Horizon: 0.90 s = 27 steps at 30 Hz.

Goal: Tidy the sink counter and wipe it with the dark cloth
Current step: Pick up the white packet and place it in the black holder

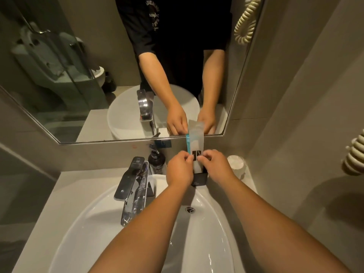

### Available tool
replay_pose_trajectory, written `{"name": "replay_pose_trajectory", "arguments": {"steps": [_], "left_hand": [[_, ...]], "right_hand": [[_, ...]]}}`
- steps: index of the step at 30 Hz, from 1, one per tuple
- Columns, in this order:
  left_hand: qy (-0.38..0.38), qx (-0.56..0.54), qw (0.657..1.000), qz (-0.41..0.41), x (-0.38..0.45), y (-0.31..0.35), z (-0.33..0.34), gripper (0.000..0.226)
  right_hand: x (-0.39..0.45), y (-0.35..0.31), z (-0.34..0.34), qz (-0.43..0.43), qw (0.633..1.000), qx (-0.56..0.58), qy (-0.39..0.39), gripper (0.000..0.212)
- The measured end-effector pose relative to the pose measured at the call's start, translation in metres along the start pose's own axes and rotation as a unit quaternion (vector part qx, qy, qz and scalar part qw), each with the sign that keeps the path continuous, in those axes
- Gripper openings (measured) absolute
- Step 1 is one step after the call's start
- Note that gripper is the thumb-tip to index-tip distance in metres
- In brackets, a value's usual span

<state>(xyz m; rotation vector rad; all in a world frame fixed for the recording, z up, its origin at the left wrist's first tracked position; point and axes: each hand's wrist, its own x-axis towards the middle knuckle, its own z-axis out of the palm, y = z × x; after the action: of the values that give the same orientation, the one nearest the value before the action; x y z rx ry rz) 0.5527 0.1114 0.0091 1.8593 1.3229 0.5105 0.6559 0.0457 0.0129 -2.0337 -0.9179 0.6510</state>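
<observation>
Both my hands reach over the white basin (94, 217) to the back of the grey counter (82, 184). My left hand (178, 170) and my right hand (215, 166) pinch a tall pale sachet (196, 143) with a teal edge, one hand on each side. The sachet stands upright in a small black holder (200, 179) against the wall, just under the mirror. No dark cloth is in view.
A chrome tap (132, 186) rises left of my hands, with a dark pump bottle (156, 158) behind it. A wrapped white cup (236, 164) stands at the back right. The mirror (78, 75) spans the wall; a coiled cord (248, 20) hangs at the right.
</observation>
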Motion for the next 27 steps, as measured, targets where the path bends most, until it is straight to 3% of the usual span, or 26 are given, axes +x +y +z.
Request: {"name": "replay_pose_trajectory", "arguments": {"steps": [7,14,17,18,23,27], "left_hand": [[-0.036,0.112,0.993,-0.020,0.001,-0.020,0.013,0.022],[-0.039,0.172,0.984,-0.005,0.006,-0.020,0.017,0.022],[-0.030,0.166,0.986,-0.006,0.002,-0.020,0.013,0.021],[-0.023,0.173,0.985,0.002,-0.001,-0.019,0.011,0.023],[-0.006,0.302,0.944,0.132,-0.026,-0.019,-0.006,0.030],[-0.047,0.358,0.901,0.240,-0.064,-0.028,-0.020,0.046]], "right_hand": [[0.008,0.020,0.018,0.057,0.985,-0.161,-0.033,0.027],[0.014,0.025,0.024,0.094,0.982,-0.164,-0.032,0.034],[0.008,0.025,0.019,0.080,0.985,-0.149,-0.016,0.010],[0.004,0.024,0.017,0.074,0.987,-0.142,-0.004,0.020],[-0.033,0.018,-0.008,-0.044,0.981,-0.180,0.054,0.035],[-0.081,0.019,-0.030,-0.114,0.943,-0.312,0.018,0.049]]}}
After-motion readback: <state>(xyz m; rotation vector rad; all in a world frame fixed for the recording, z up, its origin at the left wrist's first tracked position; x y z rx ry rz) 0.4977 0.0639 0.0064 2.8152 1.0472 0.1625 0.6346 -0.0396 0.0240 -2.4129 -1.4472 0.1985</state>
